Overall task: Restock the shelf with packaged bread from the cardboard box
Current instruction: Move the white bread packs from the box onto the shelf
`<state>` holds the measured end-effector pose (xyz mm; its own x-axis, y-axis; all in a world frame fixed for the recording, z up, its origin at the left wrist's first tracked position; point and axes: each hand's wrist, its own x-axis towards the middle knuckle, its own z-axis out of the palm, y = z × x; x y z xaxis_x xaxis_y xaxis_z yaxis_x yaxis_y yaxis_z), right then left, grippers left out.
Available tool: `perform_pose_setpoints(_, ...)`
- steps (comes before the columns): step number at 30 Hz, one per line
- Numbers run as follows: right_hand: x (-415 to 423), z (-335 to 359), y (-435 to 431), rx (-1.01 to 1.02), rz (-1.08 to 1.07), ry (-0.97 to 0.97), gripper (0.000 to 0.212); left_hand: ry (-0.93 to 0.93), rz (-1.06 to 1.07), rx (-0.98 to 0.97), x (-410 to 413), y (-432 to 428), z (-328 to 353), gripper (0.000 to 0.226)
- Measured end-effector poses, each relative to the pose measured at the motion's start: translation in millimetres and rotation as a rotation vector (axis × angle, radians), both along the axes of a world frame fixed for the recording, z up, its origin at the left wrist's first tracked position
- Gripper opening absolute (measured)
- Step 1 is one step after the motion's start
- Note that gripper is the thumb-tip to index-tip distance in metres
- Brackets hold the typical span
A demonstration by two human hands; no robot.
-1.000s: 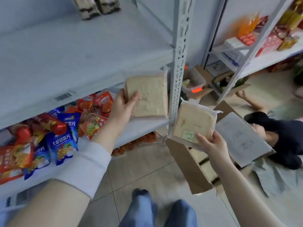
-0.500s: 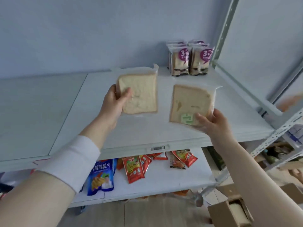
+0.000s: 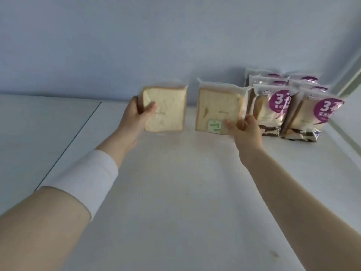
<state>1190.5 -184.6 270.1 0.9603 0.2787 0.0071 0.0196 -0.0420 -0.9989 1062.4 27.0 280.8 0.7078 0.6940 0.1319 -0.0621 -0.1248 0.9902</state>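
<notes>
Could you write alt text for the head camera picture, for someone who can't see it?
Two bare hands each hold a clear-wrapped slice of white bread upright over a white shelf: left hand, right hand. Purple-labelled bread packs stand in rows at the right.

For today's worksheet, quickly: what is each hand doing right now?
Left hand: closed on a clear pack of sliced bread, upright over the shelf.
Right hand: closed on a bread pack with a green sticker, next to the purple-labelled packs.
</notes>
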Motion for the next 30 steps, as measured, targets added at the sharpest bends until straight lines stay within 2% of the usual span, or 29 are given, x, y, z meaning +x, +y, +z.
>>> perform_pose_setpoints(4,41,-7,40,-0.051,-0.023,-0.054,0.036,-0.054,-0.009,-0.06,48,34,-12,0.017)
perform_pose_setpoints(12,78,-15,67,-0.187,-0.075,-0.174,0.049,-0.003,-0.064,0.029,102,63,-23,0.028)
perform_pose_setpoints(16,89,-18,74,-0.164,-0.128,-0.185,0.053,-0.018,-0.044,0.084,116,63,-26,0.02)
perform_pose_setpoints(19,92,-20,78,-0.116,-0.165,-0.167,0.053,-0.049,0.035,0.079,123,61,-32,0.03)
perform_pose_setpoints(25,93,-26,84,-0.264,-0.256,-0.246,0.05,-0.035,0.219,0.2,131,48,-36,0.044)
perform_pose_setpoints(28,91,-26,86,-0.324,-0.234,-0.256,0.056,0.009,0.263,0.209,132,44,-35,0.055)
perform_pose_setpoints(30,86,-25,85,-0.359,-0.191,-0.242,0.066,0.021,0.278,0.177,129,39,-32,0.054)
